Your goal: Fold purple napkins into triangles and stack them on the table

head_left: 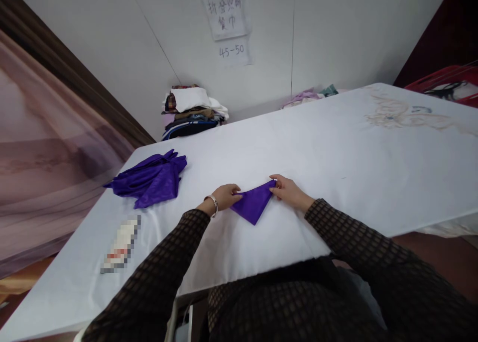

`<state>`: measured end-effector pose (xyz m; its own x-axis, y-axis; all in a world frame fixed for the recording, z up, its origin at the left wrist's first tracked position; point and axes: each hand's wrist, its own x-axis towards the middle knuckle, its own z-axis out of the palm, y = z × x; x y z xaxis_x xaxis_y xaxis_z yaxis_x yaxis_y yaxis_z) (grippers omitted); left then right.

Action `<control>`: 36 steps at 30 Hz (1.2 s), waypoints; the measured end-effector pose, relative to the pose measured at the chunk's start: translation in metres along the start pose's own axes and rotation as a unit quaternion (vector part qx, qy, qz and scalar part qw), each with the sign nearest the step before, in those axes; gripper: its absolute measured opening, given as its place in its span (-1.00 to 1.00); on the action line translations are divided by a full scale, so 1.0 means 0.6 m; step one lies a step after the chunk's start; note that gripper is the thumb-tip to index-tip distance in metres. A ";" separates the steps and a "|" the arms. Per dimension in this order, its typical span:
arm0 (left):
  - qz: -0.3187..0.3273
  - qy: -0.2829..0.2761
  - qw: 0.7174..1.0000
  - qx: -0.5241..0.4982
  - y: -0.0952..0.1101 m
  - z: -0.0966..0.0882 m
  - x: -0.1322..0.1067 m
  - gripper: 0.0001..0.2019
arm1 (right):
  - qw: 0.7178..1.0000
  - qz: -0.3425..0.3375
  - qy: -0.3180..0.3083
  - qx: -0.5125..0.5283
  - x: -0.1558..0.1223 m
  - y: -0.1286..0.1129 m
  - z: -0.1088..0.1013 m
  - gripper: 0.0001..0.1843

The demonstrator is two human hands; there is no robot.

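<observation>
A purple cloth napkin [254, 203] lies folded into a triangle on the white table [336, 148], its point toward me. My left hand [225, 196], with a bracelet on the wrist, pinches the napkin's left corner with curled fingers. At the upper right corner my right hand [288, 190] pinches the cloth between fingertips. Both forearms wear dark checked sleeves.
A heap of purple napkins [151, 178] lies at the left of the table. A blurred-out small object [121, 245] rests near the left front edge. Folded clothes [192, 112] are stacked by the wall, more fabric [306, 96] at the far edge, a red crate [448, 83] at right.
</observation>
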<state>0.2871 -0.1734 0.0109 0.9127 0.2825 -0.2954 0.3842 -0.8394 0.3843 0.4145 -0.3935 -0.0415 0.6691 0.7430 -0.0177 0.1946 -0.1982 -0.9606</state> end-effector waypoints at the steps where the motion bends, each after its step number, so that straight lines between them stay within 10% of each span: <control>1: 0.012 0.038 0.999 0.003 0.002 0.008 -0.004 -0.69 | 1.000 -0.002 0.000 -0.004 0.001 0.001 -0.001 -0.53; 8: 0.191 0.256 0.947 0.015 0.073 0.085 -0.043 -0.68 | 1.000 -0.005 0.001 0.016 0.004 0.002 -0.001 -0.45; 14: 0.104 0.253 0.961 0.034 0.122 0.127 -0.045 -0.71 | 0.998 0.016 -0.029 0.060 0.001 -0.012 -0.008 -0.40; 36: -0.006 0.317 0.941 -0.122 0.109 0.136 -0.024 -0.94 | 0.998 0.044 -0.025 0.029 -0.001 -0.024 -0.011 -0.41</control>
<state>0.2875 -0.2705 -0.0311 0.7783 0.5755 0.2510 0.3442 -0.7255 0.5960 0.4159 -0.3953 -0.0256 0.6455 0.7550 -0.1154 0.0936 -0.2282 -0.9691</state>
